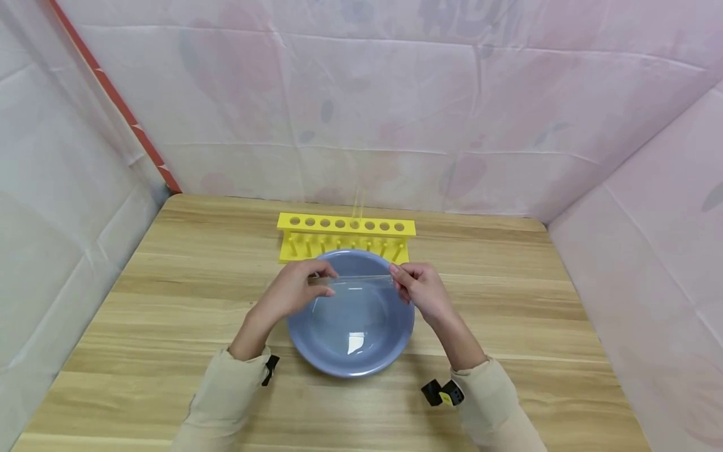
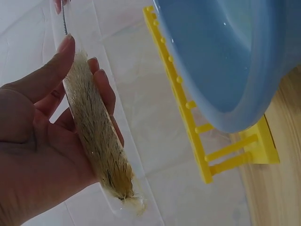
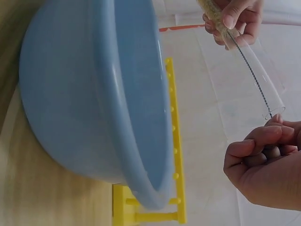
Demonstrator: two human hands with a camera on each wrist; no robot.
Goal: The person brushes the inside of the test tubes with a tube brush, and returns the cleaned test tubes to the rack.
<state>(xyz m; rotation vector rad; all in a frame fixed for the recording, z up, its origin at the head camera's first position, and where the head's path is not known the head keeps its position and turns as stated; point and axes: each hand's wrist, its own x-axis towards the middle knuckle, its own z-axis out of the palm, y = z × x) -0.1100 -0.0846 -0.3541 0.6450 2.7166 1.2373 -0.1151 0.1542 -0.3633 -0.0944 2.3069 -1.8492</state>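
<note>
Above a blue basin [image 1: 350, 369], the left hand [image 1: 294, 289] clamps its fingers on a clear tube [image 3: 263, 75] containing a brush [image 2: 99, 127]; fingers of the right hand [image 1: 426, 292] pinch its wire [image 3: 254, 74]. Behind: 8-hole yellow rack [image 1: 346, 225].

Blue, yellow and faded pink

Your brush bristles [image 2: 96, 127] are straw-coloured with dark streaks, their stem [image 3: 250, 68] dark grey; the tube [image 3: 269, 89] is clear and colourless. You have a plain blue basin [image 1: 350, 370] and a yellow rack [image 1: 347, 230]. Your sleeves [image 1: 223, 389] are beige, your right wrist camera [image 1: 432, 392] black with a yellow patch. The desk [image 1: 508, 301] shows tan, streaked wood grain; the whitish backdrop [image 1: 367, 107] wears pink and grey blotches.
</note>
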